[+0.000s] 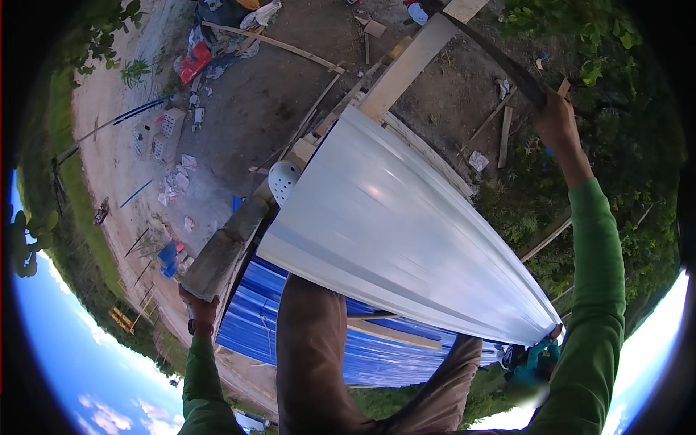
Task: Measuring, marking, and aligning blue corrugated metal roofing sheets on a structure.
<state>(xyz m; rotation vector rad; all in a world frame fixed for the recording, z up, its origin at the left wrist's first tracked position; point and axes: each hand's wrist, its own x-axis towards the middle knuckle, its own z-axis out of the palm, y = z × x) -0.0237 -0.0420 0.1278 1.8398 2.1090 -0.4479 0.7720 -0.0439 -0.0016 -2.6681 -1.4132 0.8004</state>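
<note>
A large pale metal roofing sheet (370,217) slopes across the middle, over blue corrugated roofing sheets (254,315). My left hand (199,308) grips the lower end of a thick grey wooden beam (226,250), its fingers partly hidden by the wood. On the far right, my right hand (557,127) is raised and closed around the near end of a long dark strip (507,65), whose material I cannot tell. That strip reaches up toward a light wooden beam (413,69). My bent knees (312,348) are beside the pale sheet's lower edge.
A white helmet (283,181) shows beside the sheet's left edge. Another person (540,355) is at the sheet's lower right end. Far below are hollow blocks (168,123), loose boards (505,138) and litter. Leafy branches (587,36) hang at the upper right.
</note>
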